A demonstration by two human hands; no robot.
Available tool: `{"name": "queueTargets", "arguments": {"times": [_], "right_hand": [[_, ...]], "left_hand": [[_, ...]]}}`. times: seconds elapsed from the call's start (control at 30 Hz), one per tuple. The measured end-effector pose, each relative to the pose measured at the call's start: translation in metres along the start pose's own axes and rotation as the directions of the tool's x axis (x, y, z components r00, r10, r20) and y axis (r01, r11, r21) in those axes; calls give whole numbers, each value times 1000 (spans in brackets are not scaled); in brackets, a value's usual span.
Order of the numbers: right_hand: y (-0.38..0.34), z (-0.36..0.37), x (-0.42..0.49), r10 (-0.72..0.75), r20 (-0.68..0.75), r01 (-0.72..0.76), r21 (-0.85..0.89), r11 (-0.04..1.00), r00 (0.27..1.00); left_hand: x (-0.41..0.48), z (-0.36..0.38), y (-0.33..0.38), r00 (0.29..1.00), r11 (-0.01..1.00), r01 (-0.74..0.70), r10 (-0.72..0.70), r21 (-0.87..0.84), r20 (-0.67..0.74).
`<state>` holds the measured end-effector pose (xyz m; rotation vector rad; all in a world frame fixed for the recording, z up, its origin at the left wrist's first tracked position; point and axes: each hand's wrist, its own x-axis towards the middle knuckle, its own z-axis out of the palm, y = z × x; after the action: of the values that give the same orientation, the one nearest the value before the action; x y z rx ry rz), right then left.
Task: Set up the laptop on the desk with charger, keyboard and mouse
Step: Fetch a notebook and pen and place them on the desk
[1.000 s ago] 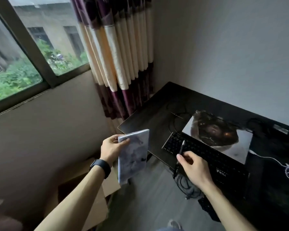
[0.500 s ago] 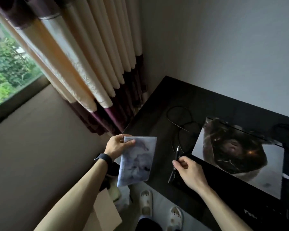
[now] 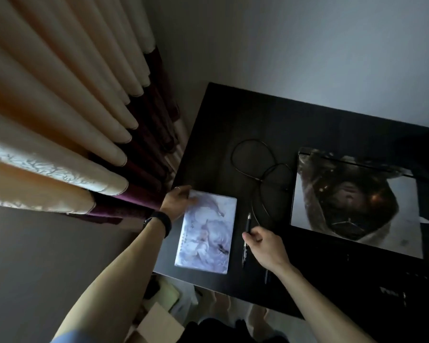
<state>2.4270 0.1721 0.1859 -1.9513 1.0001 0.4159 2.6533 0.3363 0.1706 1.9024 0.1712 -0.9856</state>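
A pale illustrated book (image 3: 206, 233) lies flat near the left front corner of the black desk (image 3: 233, 115). My left hand (image 3: 177, 201) holds its far left corner, thumb on the cover. My right hand (image 3: 264, 246) pinches a black pen (image 3: 246, 237) just right of the book, the pen low over the desk. The closed laptop (image 3: 357, 201), with a dark picture on its lid, lies to the right. A black keyboard (image 3: 391, 288) sits in shadow in front of it. Thin black cable loops (image 3: 263, 167) lie between book and laptop.
Cream and purple curtains (image 3: 67, 125) hang close to the desk's left edge. A grey wall (image 3: 307, 45) runs behind the desk. Below the front edge are cardboard (image 3: 159, 320) and slippers on the floor.
The book went from being held upright beside the desk to lying flat on the desk corner. My right hand with the pen came to its right side. The view tilted down and closer.
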Motion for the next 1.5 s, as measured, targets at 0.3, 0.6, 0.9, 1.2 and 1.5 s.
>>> {"name": "queueTargets", "arguments": {"times": [0.3, 0.6, 0.9, 1.2, 1.5], "right_hand": [[9, 35, 14, 191, -15, -192, -45, 980, 981], [10, 39, 18, 241, -123, -253, -92, 963, 963], [11, 41, 17, 215, -148, -232, -107, 967, 965], [12, 40, 15, 173, -128, -188, -110, 976, 977], [13, 36, 11, 168, -116, -175, -58, 983, 979]], "left_hand": [[-29, 12, -45, 985, 778, -156, 170, 609, 35], [-33, 29, -78, 959, 648, -231, 277, 726, 58], [-27, 31, -80, 957, 607, -227, 282, 761, 61], [-29, 30, -79, 956, 621, -237, 284, 747, 67], [-31, 33, -75, 962, 627, -219, 267, 748, 58]]}}
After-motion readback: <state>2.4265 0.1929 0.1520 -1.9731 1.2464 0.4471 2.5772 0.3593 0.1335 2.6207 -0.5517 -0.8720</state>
